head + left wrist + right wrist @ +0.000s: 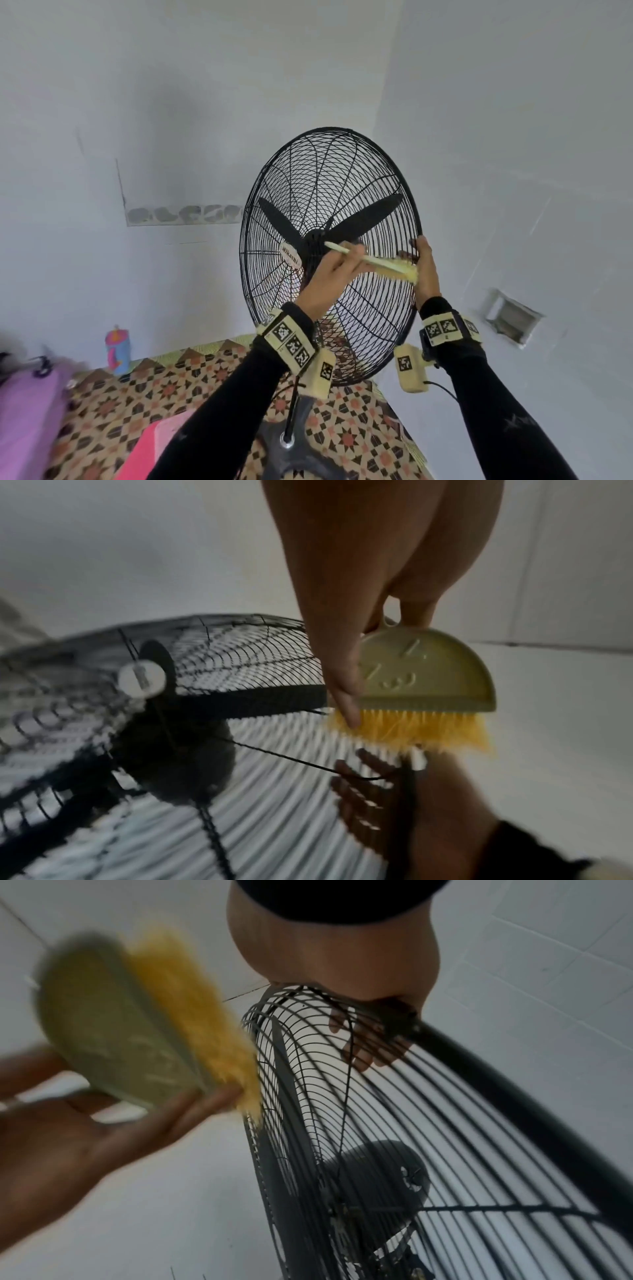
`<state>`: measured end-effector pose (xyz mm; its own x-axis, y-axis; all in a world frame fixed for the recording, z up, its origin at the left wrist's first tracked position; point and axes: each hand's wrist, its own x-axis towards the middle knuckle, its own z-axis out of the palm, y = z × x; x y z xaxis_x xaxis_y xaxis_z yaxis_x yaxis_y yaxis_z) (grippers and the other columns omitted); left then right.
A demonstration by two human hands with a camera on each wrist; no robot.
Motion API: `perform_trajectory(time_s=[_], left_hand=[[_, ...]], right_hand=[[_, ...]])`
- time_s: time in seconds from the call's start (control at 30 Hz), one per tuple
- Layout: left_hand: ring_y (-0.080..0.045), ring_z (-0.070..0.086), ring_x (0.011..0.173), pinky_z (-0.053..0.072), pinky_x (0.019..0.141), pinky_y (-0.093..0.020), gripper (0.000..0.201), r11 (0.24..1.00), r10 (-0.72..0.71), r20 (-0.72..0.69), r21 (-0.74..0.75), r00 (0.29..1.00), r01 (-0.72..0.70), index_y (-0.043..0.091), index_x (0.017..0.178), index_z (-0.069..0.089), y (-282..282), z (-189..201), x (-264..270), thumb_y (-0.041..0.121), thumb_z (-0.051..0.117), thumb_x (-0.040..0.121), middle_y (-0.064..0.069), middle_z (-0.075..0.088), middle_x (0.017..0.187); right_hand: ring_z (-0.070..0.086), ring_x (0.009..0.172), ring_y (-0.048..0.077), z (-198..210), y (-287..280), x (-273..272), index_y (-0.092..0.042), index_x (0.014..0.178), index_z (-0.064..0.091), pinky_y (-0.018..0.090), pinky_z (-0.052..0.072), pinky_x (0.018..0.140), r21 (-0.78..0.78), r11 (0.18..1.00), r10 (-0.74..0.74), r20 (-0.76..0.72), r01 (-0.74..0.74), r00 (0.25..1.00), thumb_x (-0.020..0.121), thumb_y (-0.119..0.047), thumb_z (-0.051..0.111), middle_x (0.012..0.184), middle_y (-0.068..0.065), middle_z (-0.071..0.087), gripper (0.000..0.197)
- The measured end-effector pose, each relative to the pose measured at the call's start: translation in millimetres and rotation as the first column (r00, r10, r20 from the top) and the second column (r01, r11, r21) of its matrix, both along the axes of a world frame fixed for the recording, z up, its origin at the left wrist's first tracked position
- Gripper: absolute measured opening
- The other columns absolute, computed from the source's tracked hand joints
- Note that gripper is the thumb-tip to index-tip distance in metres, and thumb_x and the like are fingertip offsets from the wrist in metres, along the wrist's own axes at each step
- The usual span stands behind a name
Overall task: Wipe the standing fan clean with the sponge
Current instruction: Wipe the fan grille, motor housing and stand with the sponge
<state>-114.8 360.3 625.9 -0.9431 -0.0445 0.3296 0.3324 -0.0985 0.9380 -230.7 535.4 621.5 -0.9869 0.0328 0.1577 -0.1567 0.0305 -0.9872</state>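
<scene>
The fan (329, 253) stands on a patterned floor (137, 404) in a white corner: a black wire cage around three dark blades, with a pale round badge (289, 259) at the centre. The left hand (329, 277) grips no sponge but a pale green hand brush (383, 265) with yellow bristles (411, 729), fingers (346, 685) curled about its handle, one laid along the head. The bristles touch the front grille near the right rim. The right hand (426, 270) grips that rim, fingers (363, 1047) hooked through the wires behind.
</scene>
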Motion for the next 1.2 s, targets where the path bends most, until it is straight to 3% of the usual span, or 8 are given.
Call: perform_trajectory(time_s=[0.13, 0.33, 0.5, 0.6, 0.7, 0.9, 1.07, 1.2], left_hand=[[-0.013, 0.072, 0.109, 0.054, 0.105, -0.035, 0.023, 0.991, 0.037, -0.014, 0.13, 0.999, -0.035, 0.009, 0.108, 0.057, -3, 5, -2, 0.029, 0.044, 0.109, 0.0, 0.07, 0.116], [-0.021, 0.072, 0.111, 0.05, 0.11, -0.045, 0.03, 0.99, 0.134, -0.086, 0.043, 0.987, -0.131, 0.01, 0.107, 0.062, -1, 1, -12, 0.035, 0.048, 0.109, -0.006, 0.073, 0.115], [-0.029, 0.07, 0.103, 0.058, 0.091, -0.039, 0.022, 0.947, 0.299, -0.181, -0.068, 0.937, -0.315, 0.025, 0.1, 0.062, 25, 1, -17, 0.043, 0.051, 0.106, -0.01, 0.069, 0.113], [-0.022, 0.065, 0.1, 0.06, 0.09, -0.044, 0.027, 0.887, 0.345, -0.291, -0.208, 0.892, -0.411, 0.031, 0.096, 0.058, 58, 20, -17, 0.056, 0.05, 0.1, -0.009, 0.058, 0.12], [-0.011, 0.059, 0.104, 0.053, 0.097, -0.031, 0.036, 0.858, 0.354, -0.343, -0.252, 0.87, -0.448, 0.014, 0.109, 0.068, 87, 33, -12, 0.048, 0.057, 0.101, -0.007, 0.052, 0.129], [-0.013, 0.061, 0.104, 0.056, 0.095, -0.03, 0.031, 0.744, 0.495, -0.342, -0.307, 0.799, -0.593, 0.014, 0.111, 0.069, 87, 29, -4, 0.042, 0.06, 0.101, 0.002, 0.045, 0.132], [-0.01, 0.051, 0.101, 0.037, 0.08, 0.005, 0.047, 0.624, 0.641, -0.287, -0.345, 0.712, -0.701, 0.006, 0.122, 0.067, 75, 34, 3, 0.047, 0.05, 0.105, -0.008, 0.047, 0.138], [-0.014, 0.061, 0.097, 0.053, 0.088, -0.022, 0.047, 0.651, 0.569, -0.344, -0.368, 0.747, -0.664, 0.009, 0.12, 0.069, 112, 30, 3, 0.05, 0.053, 0.103, -0.003, 0.051, 0.124]], right_hand=[[0.055, 0.126, 0.031, 4, 6, 4, -0.023, 0.141, 0.053, 0.053, 0.037, 0.114, -0.023, 0.995, 0.101, 0.01, -0.1, 0.995, 0.07, -0.091, 0.039, 0.136, 0.013, 0.061, 0.099], [0.057, 0.127, 0.028, -5, 14, 0, -0.023, 0.146, 0.049, 0.055, 0.035, 0.116, 0.009, 0.992, 0.127, 0.066, -0.127, 0.99, 0.069, -0.1, 0.03, 0.135, 0.009, 0.063, 0.111], [0.064, 0.102, 0.012, 13, 10, 25, -0.022, 0.132, 0.05, 0.025, 0.048, 0.083, -0.037, 0.988, 0.154, 0.038, -0.153, 0.987, 0.103, -0.063, 0.01, 0.114, 0.001, 0.067, 0.064], [0.055, 0.125, 0.023, 11, 10, 21, -0.016, 0.142, 0.052, 0.039, 0.033, 0.11, -0.119, 0.979, 0.166, 0.016, -0.163, 0.986, 0.097, -0.076, 0.011, 0.136, 0.011, 0.062, 0.086], [0.053, 0.133, 0.028, 8, 14, 26, -0.015, 0.136, 0.06, 0.049, 0.028, 0.12, -0.285, 0.929, 0.243, -0.008, -0.235, 0.97, 0.09, -0.084, 0.02, 0.136, 0.014, 0.063, 0.092], [0.045, 0.141, 0.026, -4, 24, 31, -0.023, 0.148, 0.048, 0.055, 0.022, 0.122, -0.354, 0.892, 0.334, 0.096, -0.281, 0.938, 0.071, -0.1, 0.028, 0.151, 0.006, 0.051, 0.111], [0.061, 0.117, 0.019, -4, 23, 43, -0.026, 0.14, 0.045, 0.041, 0.047, 0.098, -0.355, 0.895, 0.311, 0.062, -0.271, 0.948, 0.094, -0.078, 0.01, 0.128, 0.005, 0.064, 0.078], [0.055, 0.131, 0.019, -11, 25, 43, -0.029, 0.131, 0.059, 0.044, 0.034, 0.116, -0.338, 0.896, 0.314, 0.026, -0.288, 0.949, 0.09, -0.085, 0.012, 0.135, 0.0, 0.064, 0.084]])
